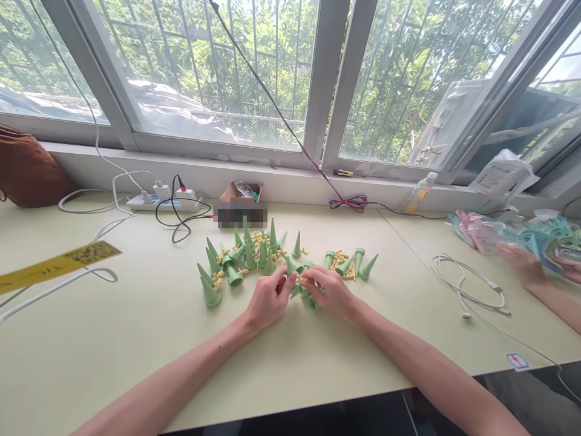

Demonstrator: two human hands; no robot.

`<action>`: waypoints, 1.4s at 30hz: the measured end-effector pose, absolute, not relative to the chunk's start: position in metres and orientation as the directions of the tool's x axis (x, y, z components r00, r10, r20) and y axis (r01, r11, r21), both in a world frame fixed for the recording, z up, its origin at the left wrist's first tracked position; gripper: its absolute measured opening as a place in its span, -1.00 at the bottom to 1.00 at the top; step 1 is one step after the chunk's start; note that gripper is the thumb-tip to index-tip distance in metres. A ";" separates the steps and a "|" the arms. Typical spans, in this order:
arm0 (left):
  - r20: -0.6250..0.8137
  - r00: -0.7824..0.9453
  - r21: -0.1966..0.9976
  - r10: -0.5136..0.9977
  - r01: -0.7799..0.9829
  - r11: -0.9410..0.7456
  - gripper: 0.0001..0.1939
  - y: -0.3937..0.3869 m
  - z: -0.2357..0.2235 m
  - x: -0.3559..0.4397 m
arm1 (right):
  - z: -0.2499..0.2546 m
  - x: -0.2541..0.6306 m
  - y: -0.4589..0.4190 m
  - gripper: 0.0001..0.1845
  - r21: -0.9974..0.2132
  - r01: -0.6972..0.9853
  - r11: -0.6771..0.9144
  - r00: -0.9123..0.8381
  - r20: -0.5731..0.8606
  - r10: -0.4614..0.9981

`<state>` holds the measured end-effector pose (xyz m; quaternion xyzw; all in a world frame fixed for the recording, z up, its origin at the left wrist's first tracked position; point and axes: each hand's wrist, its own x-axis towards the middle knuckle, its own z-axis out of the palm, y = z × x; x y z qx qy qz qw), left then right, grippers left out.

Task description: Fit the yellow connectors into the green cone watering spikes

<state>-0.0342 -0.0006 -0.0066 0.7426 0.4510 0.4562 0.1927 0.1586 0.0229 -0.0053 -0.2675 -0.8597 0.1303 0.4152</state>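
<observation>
My left hand (271, 298) is closed at the table's middle, its fingers around what looks like a green plastic cone spike (288, 265) whose tip shows above them. My right hand (330, 292) pinches a small yellow plastic peg (303, 279) close to the left fingertips. The fingers hide how the peg and spike meet. Left of and behind my hands stand several green cone spikes (211, 295), many with yellow pieces at their bases. To the right, a pile of loose yellow pegs (341, 263) lies among more green spikes (369, 267).
Behind the spikes sits a small cardboard box (242, 192). A power strip (166, 201) with cables lies at the back left. A white cable (463, 284) is coiled at right. Another person's hands (521, 263) handle bagged parts there, near a plastic bottle (420, 192).
</observation>
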 end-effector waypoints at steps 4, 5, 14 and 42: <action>0.486 0.194 0.700 0.852 0.497 -0.512 -0.66 -0.001 -0.005 -0.033 | -0.005 0.159 0.024 -0.77 -0.439 0.373 0.818 -0.513 0.637 0.576; 0.483 0.196 0.700 0.853 0.498 -0.511 -0.66 -0.001 -0.005 -0.033 | -0.005 0.159 0.025 -0.76 -0.435 0.377 0.817 -0.512 0.638 0.576; 0.532 0.181 0.677 0.827 0.496 -0.544 -0.63 0.001 -0.008 -0.035 | -0.006 0.159 0.023 -0.79 -0.449 0.376 0.811 -0.483 0.651 0.585; 0.547 0.198 0.658 0.814 0.499 -0.564 -0.65 0.001 -0.009 -0.034 | -0.006 0.158 0.023 -0.79 -0.444 0.384 0.809 -0.502 0.636 0.587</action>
